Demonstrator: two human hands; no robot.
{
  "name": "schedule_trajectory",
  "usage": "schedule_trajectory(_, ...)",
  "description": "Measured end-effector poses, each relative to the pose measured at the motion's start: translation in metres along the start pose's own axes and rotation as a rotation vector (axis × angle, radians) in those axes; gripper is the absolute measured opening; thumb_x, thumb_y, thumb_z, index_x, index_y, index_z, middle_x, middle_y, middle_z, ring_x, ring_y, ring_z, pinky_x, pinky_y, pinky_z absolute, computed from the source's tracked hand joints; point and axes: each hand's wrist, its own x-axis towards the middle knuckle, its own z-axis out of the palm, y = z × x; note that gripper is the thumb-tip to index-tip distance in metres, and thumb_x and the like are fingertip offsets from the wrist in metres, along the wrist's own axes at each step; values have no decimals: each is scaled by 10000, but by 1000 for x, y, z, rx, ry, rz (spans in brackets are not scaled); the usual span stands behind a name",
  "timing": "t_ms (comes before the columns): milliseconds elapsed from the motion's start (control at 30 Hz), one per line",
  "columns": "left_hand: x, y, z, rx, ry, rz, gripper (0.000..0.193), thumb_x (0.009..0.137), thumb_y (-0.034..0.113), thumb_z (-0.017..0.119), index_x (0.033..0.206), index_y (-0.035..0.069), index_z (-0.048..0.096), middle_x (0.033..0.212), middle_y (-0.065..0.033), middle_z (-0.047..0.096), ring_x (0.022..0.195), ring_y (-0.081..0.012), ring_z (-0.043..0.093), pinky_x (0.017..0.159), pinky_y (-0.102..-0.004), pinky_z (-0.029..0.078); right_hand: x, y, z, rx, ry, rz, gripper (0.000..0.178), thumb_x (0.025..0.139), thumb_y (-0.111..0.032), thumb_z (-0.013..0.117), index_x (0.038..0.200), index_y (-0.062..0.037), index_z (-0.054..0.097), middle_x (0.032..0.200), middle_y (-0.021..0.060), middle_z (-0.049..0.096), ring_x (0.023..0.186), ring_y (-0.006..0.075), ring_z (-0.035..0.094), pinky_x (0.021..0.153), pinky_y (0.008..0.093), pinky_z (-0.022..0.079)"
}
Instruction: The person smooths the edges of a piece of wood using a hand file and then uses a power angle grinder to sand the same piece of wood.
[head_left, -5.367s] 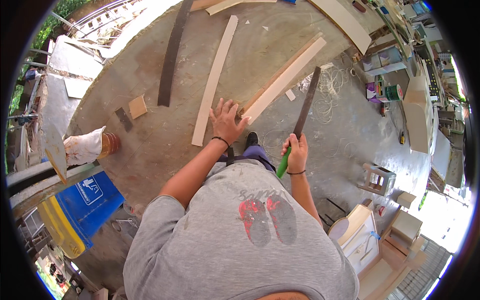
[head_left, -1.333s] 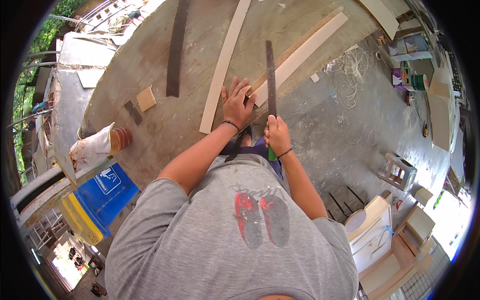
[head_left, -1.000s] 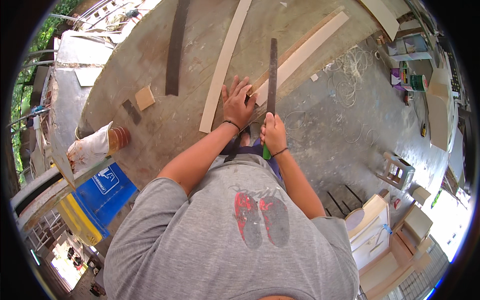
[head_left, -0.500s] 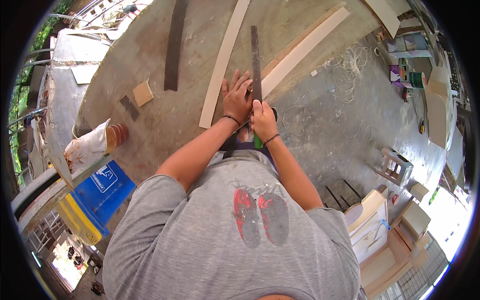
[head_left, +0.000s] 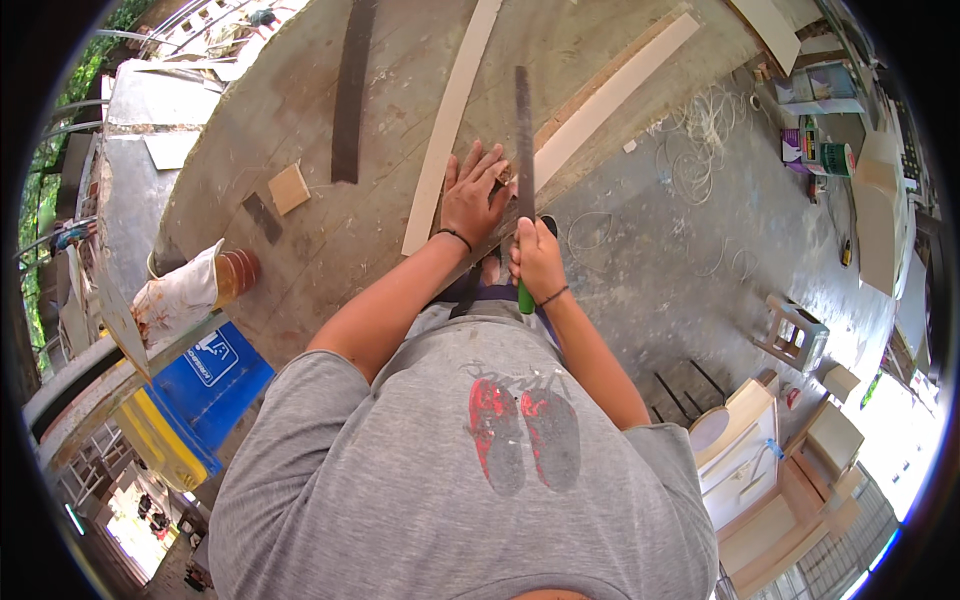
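And here we are at the near corner of the worktop (head_left: 270, 130), where the pale-faced wooden strip (head_left: 617, 102) lies slanting away to the right. The left hand (head_left: 473, 202) is laid flat, fingers spread, thumb side at the strip's near end; whether it presses down, I can't tell. The right hand (head_left: 539, 257) is wrapped firmly round the green handle (head_left: 526, 298) of a flat file (head_left: 525, 150), its blurred blade pointing away across that same end.

So how far along? The filing looks under way, I'd judge, and unfinished, with the tool right there at the end; how much is smoothed stays hidden behind hand and blade. The second pale strip (head_left: 449, 120) and the dark strip (head_left: 352, 95) lie apart from the file, and nothing shows whether they've been worked.

Now the lettering: white print and a pictogram on the blue panel (head_left: 232, 385), faded script above the footprint motif on the grey T-shirt (head_left: 390, 480). The green tub (head_left: 837, 160) at right is too small to read.
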Motion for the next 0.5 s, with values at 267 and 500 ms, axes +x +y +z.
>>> schedule_trajectory(267, 3, -6, 5, 76, -20, 8, 371, 885, 324, 568, 1196, 122, 596, 1395, -17, 495, 1386, -232, 322, 1145, -478, 147, 14, -11, 19, -21, -28, -48, 248, 1000, -296, 428, 867, -87, 447, 555, -10, 430, 393, 86, 416, 354, 259, 363)
schedule_trajectory(500, 0, 2, 3, -24, 36, -6, 364, 883, 311, 555, 1180, 106, 603, 1374, -24, 510, 1386, -233, 321, 1149, -474, 130, 6, 8, -2, -96, 36, -83, 282, 997, -314, 435, 858, -70, 464, 558, -3, 458, 413, 93, 447, 377, 263, 360)
